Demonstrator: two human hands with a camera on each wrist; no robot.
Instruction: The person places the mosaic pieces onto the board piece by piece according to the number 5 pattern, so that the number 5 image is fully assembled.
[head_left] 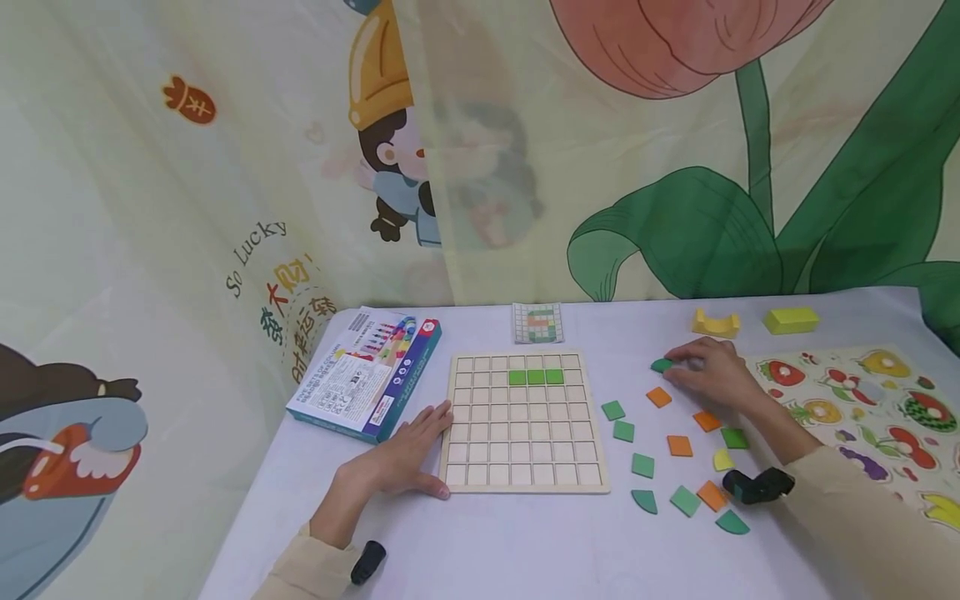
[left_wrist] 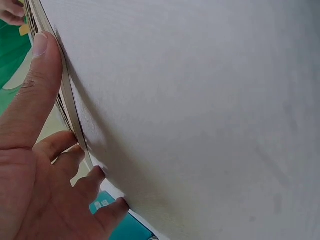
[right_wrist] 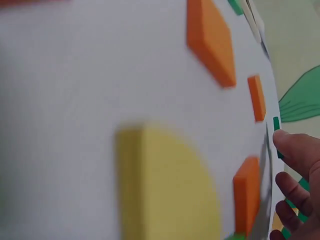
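A square wooden grid board (head_left: 525,490) lies on the white table, with three bright green square tiles (head_left: 536,377) side by side in one of its upper rows. My left hand (head_left: 408,450) rests against the board's left edge, fingers extended; in the left wrist view the thumb (left_wrist: 42,75) touches the board's rim. To the right of the board, my right hand (head_left: 708,371) pinches a small dark green piece (head_left: 662,365) between thumb and fingertips. The right wrist view shows that green piece (right_wrist: 278,137) edge-on at the thumb; its full outline is partly hidden.
Loose orange tiles (head_left: 680,446), green tiles (head_left: 642,465), dark green quarter-circles (head_left: 732,522) and a yellow piece (head_left: 723,460) lie between board and right arm. A box (head_left: 367,375) stands left, a pattern card (head_left: 537,323) behind, yellow blocks (head_left: 791,320) and a fruit-sticker sheet (head_left: 862,400) right.
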